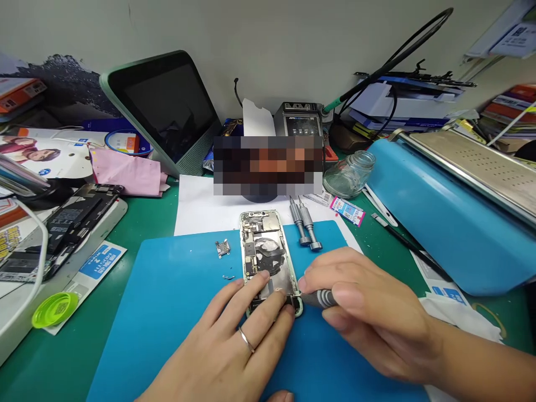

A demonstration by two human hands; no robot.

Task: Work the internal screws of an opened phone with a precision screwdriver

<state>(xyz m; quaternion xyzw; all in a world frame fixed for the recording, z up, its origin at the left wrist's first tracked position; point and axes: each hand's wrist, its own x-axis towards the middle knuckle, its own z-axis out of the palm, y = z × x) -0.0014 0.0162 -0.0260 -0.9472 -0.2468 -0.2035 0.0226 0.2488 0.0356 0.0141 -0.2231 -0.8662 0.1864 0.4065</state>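
Note:
An opened phone frame (274, 254) with bare circuit boards lies on the blue mat (167, 279). My left hand (243, 340), with a ring on one finger, rests over its lower end, fingers apart and fingertips pressing on it. Pinched in my right hand (368, 307) is a grey screwdriver (320, 298), its tip side at the phone's lower right edge; the tip itself is too small to make out. Left of the phone sit a small metal part (223, 248) and tiny pieces (228, 277).
Two grey screwdrivers (305, 223) lie behind the phone, near a glass jar (349, 174). A dark screen (163, 100) stands back left. A green cap (54, 310) and another opened phone (62, 229) are left; a blue machine (439, 223) is right.

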